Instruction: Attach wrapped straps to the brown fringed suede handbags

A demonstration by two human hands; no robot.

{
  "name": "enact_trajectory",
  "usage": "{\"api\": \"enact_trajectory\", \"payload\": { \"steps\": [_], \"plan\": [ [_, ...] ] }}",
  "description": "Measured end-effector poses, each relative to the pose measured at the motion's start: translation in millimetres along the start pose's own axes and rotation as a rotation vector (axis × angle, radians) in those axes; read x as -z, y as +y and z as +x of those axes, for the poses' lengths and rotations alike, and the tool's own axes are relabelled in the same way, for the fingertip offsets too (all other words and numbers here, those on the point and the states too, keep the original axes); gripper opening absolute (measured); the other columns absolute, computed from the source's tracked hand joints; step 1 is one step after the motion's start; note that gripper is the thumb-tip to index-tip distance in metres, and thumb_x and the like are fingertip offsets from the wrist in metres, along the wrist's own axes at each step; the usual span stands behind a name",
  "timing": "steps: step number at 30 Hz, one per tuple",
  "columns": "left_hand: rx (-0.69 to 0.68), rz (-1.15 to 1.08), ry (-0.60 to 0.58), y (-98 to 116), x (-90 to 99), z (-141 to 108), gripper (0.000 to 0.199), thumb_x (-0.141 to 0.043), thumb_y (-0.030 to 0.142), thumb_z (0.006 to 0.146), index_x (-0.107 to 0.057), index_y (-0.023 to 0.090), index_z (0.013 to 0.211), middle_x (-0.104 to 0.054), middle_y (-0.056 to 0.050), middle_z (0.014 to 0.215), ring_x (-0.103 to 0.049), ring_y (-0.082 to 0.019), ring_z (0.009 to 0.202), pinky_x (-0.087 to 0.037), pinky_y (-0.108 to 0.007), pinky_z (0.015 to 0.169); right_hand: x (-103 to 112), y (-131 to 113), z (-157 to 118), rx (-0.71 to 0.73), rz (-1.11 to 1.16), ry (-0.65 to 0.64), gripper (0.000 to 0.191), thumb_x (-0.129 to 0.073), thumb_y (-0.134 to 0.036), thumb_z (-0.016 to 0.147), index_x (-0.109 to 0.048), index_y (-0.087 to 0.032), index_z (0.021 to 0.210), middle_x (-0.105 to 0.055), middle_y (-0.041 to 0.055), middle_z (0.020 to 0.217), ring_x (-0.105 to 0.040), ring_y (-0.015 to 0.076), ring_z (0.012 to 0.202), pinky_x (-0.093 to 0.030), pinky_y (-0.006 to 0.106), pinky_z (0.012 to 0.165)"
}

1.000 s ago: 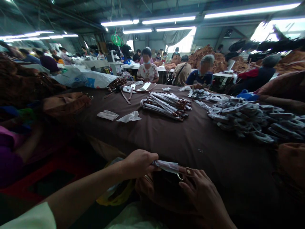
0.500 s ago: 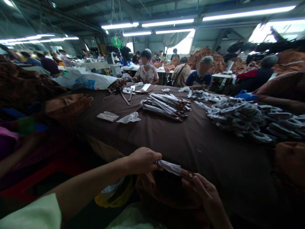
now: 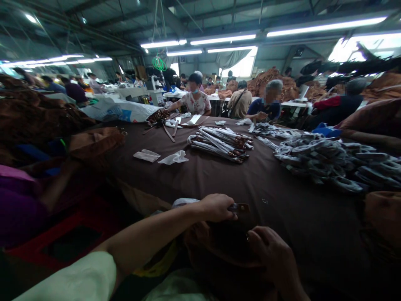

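1. Strap (image 3: 242, 207) of brown colour is in the left hand (image 3: 217, 207); this hand is closed around it with folded fingers, and I see the short end, with one round rivet, come out at the right side of the fist.
2. Right hand (image 3: 272, 248) is lower and nearer to the camera, to the right of the left one. Its fingers are half bent, near a small shiny piece (image 3: 248, 238); from my distant place I cannot tell whether they hold it.
3. Brown bag (image 3: 199, 236) is below both hands, and its dark inside shows between them. Shadow hides much of it from me.
4. White wrapping (image 3: 184, 202) shows just beyond the left wrist; I cannot tell if it is joined to the strap.
5. Dark brown cloth (image 3: 175, 182) spreads beyond the hands. On it, ahead of the left hand and well apart, lies a heap of wrapped straps (image 3: 219, 144) with brown ends.
6. Two pale wrappers (image 3: 146, 155), one flat and one crumpled, lie ahead and to the left of the left hand.
7. Grey-white wrapped loops (image 3: 313, 159) make a large pile, ahead and to the right of the right hand.
8. Purple sleeve (image 3: 23, 205) of a co-worker is to the left of the left arm.
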State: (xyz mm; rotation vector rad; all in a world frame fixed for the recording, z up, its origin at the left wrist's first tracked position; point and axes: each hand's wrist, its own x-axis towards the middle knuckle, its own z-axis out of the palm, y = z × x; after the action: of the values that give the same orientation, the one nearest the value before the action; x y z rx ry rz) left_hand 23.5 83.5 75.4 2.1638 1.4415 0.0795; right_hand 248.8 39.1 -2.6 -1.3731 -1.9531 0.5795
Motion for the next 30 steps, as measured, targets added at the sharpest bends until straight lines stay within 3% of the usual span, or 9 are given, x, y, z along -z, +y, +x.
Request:
{"api": "enact_trajectory", "payload": {
  "steps": [3,7,12,15,19,25,30],
  "plan": [
    [0.069,-0.090,0.000,-10,-9.1,4,0.035,-0.062,0.054,0.072,-0.065,0.023,0.088,-0.064,0.000,0.077,-0.057,-0.016,0.069,-0.033,-0.024,0.054,-15,18,-13,0.218,-0.458,0.104,0.027,-0.051,-0.040,0.090,-0.065,-0.018,0.095,-0.068,0.0082,0.089,-0.062,0.0243,0.080,-0.045,0.036,0.072],
    [0.115,-0.161,-0.018,-9,-19.3,2,0.036,-0.064,0.053,0.070,-0.066,0.021,0.086,-0.060,0.002,0.069,-0.052,-0.013,0.061,-0.031,-0.023,0.052,-27,29,-22,0.288,-0.714,0.163,0.021,-0.050,-0.026,0.090,-0.064,-0.016,0.104,-0.067,0.0087,0.086,-0.060,0.0265,0.081,-0.042,0.039,0.073],
    [0.172,-0.173,-0.020,-6,-34.0,-6,0.042,-0.068,0.059,0.063,-0.068,0.022,0.082,-0.059,0.002,0.065,-0.052,-0.013,0.058,-0.030,-0.023,0.051,-23,62,-47,0.299,-0.669,0.211,0.018,-0.054,-0.031,0.089,-0.065,-0.018,0.093,-0.070,0.0098,0.086,-0.062,0.0275,0.082,-0.044,0.040,0.075],
    [0.187,-0.155,-0.034,-5,-47.4,-10,0.040,-0.067,0.060,0.063,-0.069,0.023,0.079,-0.058,0.002,0.063,-0.051,-0.013,0.056,-0.031,-0.023,0.051,-24,87,-65,0.151,-0.653,0.276,0.032,-0.051,-0.043,0.089,-0.066,-0.017,0.101,-0.069,0.0139,0.087,-0.064,0.0288,0.076,-0.046,0.040,0.064],
    [0.184,-0.164,-0.045,-1,-60.2,-8,0.038,-0.067,0.058,0.064,-0.069,0.023,0.076,-0.056,0.002,0.060,-0.050,-0.013,0.054,-0.029,-0.023,0.051,-34,99,-70,0.047,-0.483,0.174,0.044,-0.042,-0.048,0.091,-0.060,-0.019,0.118,-0.069,0.0141,0.096,-0.066,0.0274,0.076,-0.051,0.038,0.059],
    [0.232,-0.289,0.023,-6,-68.1,-14,0.041,-0.062,0.059,0.070,-0.065,0.019,0.072,-0.052,0.003,0.060,-0.046,-0.011,0.053,-0.026,-0.023,0.049,-38,102,-89,0.131,-0.355,0.092,0.037,-0.053,-0.039,0.086,-0.059,-0.021,0.117,-0.068,0.0104,0.097,-0.067,0.0255,0.082,-0.056,0.035,0.066],
    [0.259,-0.659,-0.117,-14,-82.8,-17,0.044,-0.066,0.059,0.066,-0.063,0.015,0.067,-0.050,0.004,0.055,-0.040,-0.008,0.049,-0.024,-0.023,0.046,-35,104,-117,0.243,-0.246,0.141,0.027,-0.055,-0.032,0.086,-0.060,-0.026,0.112,-0.065,0.0080,0.087,-0.063,0.0264,0.079,-0.053,0.040,0.072]
  ]
}}
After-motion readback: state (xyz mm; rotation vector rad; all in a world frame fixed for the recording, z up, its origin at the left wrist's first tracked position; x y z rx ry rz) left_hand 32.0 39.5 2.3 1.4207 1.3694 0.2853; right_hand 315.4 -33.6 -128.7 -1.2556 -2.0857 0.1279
